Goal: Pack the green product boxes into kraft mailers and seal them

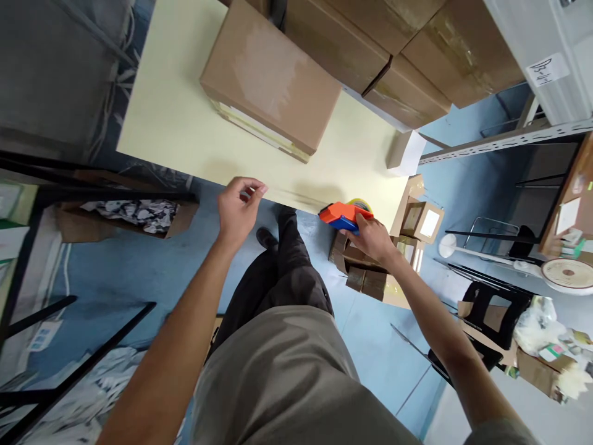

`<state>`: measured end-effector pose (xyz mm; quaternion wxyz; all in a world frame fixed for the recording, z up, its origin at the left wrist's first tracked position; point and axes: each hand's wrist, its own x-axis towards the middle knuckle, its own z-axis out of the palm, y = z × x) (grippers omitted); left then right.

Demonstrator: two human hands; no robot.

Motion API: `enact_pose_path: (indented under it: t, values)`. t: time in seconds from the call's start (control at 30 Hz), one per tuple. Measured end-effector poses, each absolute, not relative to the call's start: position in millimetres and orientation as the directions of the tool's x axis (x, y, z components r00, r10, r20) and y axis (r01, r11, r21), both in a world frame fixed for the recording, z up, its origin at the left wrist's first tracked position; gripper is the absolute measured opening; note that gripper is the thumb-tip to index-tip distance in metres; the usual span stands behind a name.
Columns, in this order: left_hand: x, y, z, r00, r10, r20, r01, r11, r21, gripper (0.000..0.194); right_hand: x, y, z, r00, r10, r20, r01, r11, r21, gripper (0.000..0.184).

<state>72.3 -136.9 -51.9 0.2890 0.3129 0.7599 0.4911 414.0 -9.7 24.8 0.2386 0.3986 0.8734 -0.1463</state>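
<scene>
My right hand (373,238) grips an orange and blue tape dispenser (340,214) with a yellowish tape roll (360,204) in it, just past the table's near edge. A faint, see-through strip of tape (296,196) runs left from the dispenser. Its far end is pinched between the thumb and fingers of my left hand (238,207). Beyond both hands, a closed cardboard box (273,80) lies on the pale yellow table (162,117), with a taped edge and a white label strip facing me. Neither hand touches the box.
Stacked cardboard boxes (338,37) stand behind the table. A small white box (406,152) sits at its right end. Smaller cartons (421,221) are on the floor to the right, near a black chair (498,312). An open carton of paper scraps (134,213) lies left.
</scene>
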Motion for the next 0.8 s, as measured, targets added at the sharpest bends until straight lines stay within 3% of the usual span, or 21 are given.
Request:
enact_pose_path:
  t: [0.2, 0.5, 0.8]
  values:
    - [64, -77, -73, -0.728, 0.681, -0.084, 0.17, 0.297, 0.94, 0.003, 375, 21, -16, -0.549, 0.747, -0.375, 0.773, 0.625, 0.113, 0.048]
    - [52, -42, -87, -0.756, 0.653, -0.054, 0.198, 0.306, 0.931, 0.005, 360, 33, -56, -0.55, 0.797, -0.251, 0.805, 0.586, 0.096, 0.054]
    - [58, -32, -100, -0.8, 0.6, -0.008, 0.224, 0.311, 0.924, 0.008, 351, 42, -65, -0.574, 0.802, -0.165, 0.806, 0.589, 0.058, 0.041]
